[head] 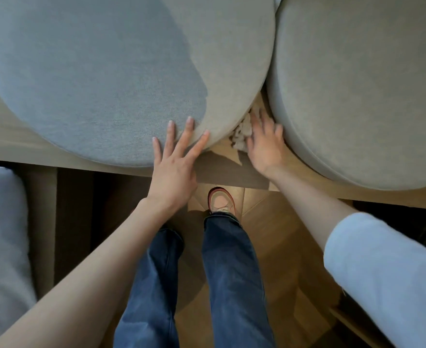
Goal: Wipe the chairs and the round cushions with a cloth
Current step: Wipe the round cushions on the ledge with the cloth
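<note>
Two large round grey cushions lie side by side on a pale wooden seat [10, 146]. My left hand [175, 162] rests flat with spread fingers on the near edge of the left cushion [101, 71]. My right hand [266, 144], blurred, presses a white crumpled cloth [243, 133] onto the wood in the gap between the left cushion and the right cushion [362, 84]. The cloth is partly hidden under the hand and the cushion edges.
A grey padded seat [0, 234] sits at the lower left. Below the wooden edge lies parquet floor [277, 234], where my jeans-clad legs and one shoe [220, 200] stand. A dark gap lies under the seat on the right.
</note>
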### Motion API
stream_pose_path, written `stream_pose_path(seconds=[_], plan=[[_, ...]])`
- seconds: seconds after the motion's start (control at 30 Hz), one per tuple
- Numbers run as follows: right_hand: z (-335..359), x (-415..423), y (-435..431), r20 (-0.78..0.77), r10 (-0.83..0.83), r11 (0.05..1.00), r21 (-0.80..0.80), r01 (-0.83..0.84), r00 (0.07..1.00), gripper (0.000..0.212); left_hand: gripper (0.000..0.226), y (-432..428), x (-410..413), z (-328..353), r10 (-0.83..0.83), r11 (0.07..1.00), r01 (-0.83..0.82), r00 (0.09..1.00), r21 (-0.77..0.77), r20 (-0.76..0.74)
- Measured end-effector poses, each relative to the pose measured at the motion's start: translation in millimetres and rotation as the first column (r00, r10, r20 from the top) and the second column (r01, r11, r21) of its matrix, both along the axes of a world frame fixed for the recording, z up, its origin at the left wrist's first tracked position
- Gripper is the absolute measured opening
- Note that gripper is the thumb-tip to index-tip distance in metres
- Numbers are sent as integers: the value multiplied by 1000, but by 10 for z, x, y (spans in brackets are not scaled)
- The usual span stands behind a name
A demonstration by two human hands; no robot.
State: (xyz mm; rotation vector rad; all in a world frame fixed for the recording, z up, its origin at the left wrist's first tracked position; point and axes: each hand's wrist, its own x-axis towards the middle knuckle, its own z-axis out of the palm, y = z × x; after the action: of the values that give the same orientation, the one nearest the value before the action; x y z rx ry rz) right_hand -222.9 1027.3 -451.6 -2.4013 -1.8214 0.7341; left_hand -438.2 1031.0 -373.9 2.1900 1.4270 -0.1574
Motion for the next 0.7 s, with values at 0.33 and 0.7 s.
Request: stream_pose_path(seconds=[0.33,0.7], plan=[[17,-575,-686,-236,-5,1000,15,9,972,70,84,-37,-3,-49,-2,1000,2,1000,29,4],[-29,146,-619,22,-142,990,20,142,990,65,75,-96,277,-1,-33,999,34,999,16,-41]])
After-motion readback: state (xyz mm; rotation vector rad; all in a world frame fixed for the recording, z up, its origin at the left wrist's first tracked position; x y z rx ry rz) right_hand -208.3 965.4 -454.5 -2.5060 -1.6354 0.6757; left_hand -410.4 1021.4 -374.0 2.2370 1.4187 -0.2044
